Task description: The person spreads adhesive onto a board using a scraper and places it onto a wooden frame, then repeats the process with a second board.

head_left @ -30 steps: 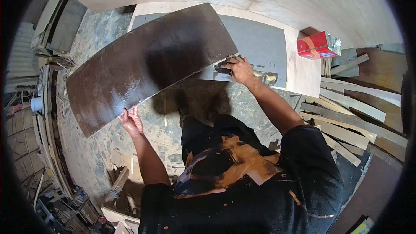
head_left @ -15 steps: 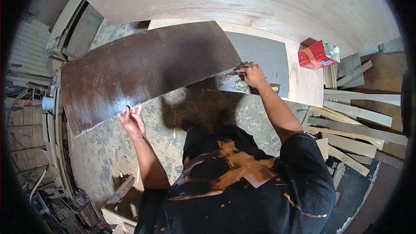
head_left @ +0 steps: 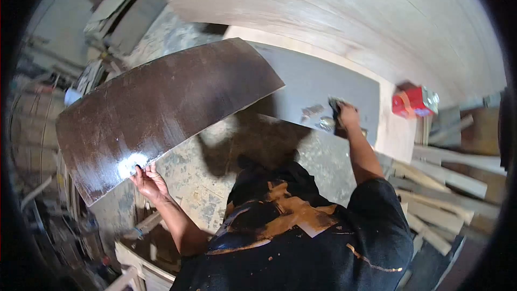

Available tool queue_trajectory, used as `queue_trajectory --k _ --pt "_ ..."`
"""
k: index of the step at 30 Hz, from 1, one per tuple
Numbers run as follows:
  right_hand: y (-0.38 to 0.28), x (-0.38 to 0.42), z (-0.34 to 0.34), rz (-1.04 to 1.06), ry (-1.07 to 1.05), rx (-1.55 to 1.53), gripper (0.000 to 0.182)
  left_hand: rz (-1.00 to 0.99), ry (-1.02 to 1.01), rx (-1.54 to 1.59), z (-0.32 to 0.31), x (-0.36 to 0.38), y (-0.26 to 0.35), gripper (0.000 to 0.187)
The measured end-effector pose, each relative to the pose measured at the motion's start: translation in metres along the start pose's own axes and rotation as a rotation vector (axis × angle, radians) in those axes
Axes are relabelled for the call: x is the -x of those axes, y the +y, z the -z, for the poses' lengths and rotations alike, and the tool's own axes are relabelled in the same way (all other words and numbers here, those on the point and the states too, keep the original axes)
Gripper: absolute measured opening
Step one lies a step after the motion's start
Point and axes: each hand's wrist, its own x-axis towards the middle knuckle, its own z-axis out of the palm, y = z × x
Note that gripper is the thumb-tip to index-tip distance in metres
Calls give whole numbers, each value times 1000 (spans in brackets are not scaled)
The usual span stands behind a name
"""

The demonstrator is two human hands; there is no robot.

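A large dark brown sheet (head_left: 172,97) with a wet-looking shine lies slanted across the left, overlapping a grey board (head_left: 312,78). My left hand (head_left: 151,184) grips its near edge at the lower left, thumb on top. Over the right part of the grey board, my right hand (head_left: 349,117) is closed around a dark flat spreader (head_left: 335,110), blurred by motion. Beside the spreader sits a shiny lump (head_left: 326,124) I cannot identify, and a small greyish smear or scrap (head_left: 312,111) lies just left of it.
A red can (head_left: 413,102) stands on the pale plywood (head_left: 396,129) at the right. Behind it rises a large plywood panel (head_left: 334,11). Wooden offcuts (head_left: 441,183) are piled at right; a wooden box (head_left: 129,253) with scraps stands lower left.
My right hand has left the brown sheet's right corner and moved right, with the spreader, over the grey board. My left hand and the sheet's near left end appear lower; the view has shifted.
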Motion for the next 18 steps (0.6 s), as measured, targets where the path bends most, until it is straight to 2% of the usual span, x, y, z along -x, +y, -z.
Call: queue_trajectory --k 1,2,3,4,5,7,8,9,10,11,12,13,14,15,16,18 --pt "-4 3 17 19 -196 42 45 -46 -3 32 15 2 12 28" --pt "-16 11 50 -23 -252 79 37 -102 -10 31 20 7 26 22" --pt "-3 -2 47 -36 -248 114 32 -141 -38 59 31 6 29 19" --pt "6 -8 49 -36 -152 131 31 -191 -61 88 46 13 41 16" --pt "6 -18 65 -106 -147 145 32 -249 -47 93 46 24 57 10" --pt "16 -44 67 3 127 -37 38 -350 78 92 42 51 87 7" --pt "8 -61 72 -15 187 -124 38 -409 160 93 30 68 100 7" --pt "6 -88 68 48 196 -158 39 -489 287 112 31 81 109 8" --pt "0 -118 60 132 279 -234 39 -557 291 88 31 96 123 10" --pt "-16 -139 68 301 225 -341 37 -614 394 100 15 114 135 10" --pt "-40 -160 69 460 309 -499 34 -675 487 64 3 131 150 11" --pt "-61 -190 62 492 296 -511 33 -751 492 58 5 150 162 17" --pt "-99 -206 68 618 262 -496 33 -839 480 34 0 170 175 20" --pt "-127 -219 70 691 232 -504 33 -909 557 53 -11 189 188 20" --pt "-146 -229 71 747 203 -504 35 -1005 511 20 -19 209 202 21" --pt "-186 -236 69 905 161 -473 35 -1139 479 -40 -47 271 235 15"
